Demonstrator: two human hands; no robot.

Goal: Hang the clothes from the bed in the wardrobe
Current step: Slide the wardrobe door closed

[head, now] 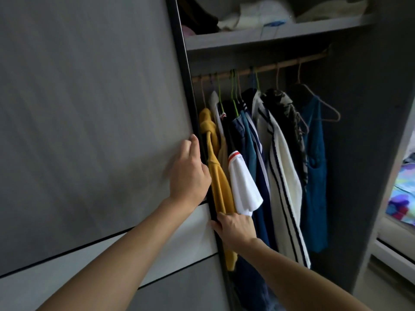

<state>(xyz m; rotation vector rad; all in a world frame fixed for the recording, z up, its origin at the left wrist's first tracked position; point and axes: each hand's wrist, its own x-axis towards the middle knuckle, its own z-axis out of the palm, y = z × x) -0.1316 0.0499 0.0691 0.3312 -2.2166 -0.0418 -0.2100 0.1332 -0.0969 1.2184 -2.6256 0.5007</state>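
The left hand (pixel 189 169) grips the dark edge of the sliding door (pixel 89 131), with its fingers curled close together around it. Lower down, the right hand (pixel 234 227) holds the same edge; its fingertips are hidden and seem to be wrapped behind it. The clothes (pixel 280 164) hang side by side on the rail (pixel 269 65) inside the wardrobe (pixel 359 153). The bed (pixel 404 187) shows at the far right.

Reaching forward with both bare forearms; curling the left hand (pixel 189 173) against the wardrobe door edge (pixel 195 108), thumb hooking round it; gripping the same edge just below those fingers with the right hand (pixel 235 227).
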